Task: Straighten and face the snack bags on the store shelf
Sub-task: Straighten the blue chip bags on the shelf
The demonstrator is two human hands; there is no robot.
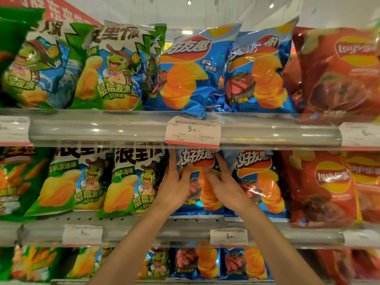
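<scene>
- The blue chip bag [197,182] I am working stands on the middle shelf [127,223], directly ahead of both hands, under the centre price tag [192,130].
- Its long axis runs upright; the printed face looks toward me, roughly square to the shelf edge as far as I can judge.
- My left hand [174,188] lies against the bag's left edge, fingers reaching up along the side and thumb on the front; it appears to grip that edge lightly.
- My right hand [221,182] lies on the bag's right side, fingers extended up between it and the neighbouring blue bag [259,182], thumb pressing the front.
- Both hands sit about equally near the bag, one on each flank; the coming adjustment, in my judgement, turns on squaring it between them.
- To the left stand green bags [127,182]; to the right, beyond the blue neighbour, red bags [320,188].
- Hidden: the bag's top sits behind the price tag rail, its lower part behind my wrists. Fingertips behind the bag cannot be seen.
- Bags on the lower shelf are blurred and cut off.
</scene>
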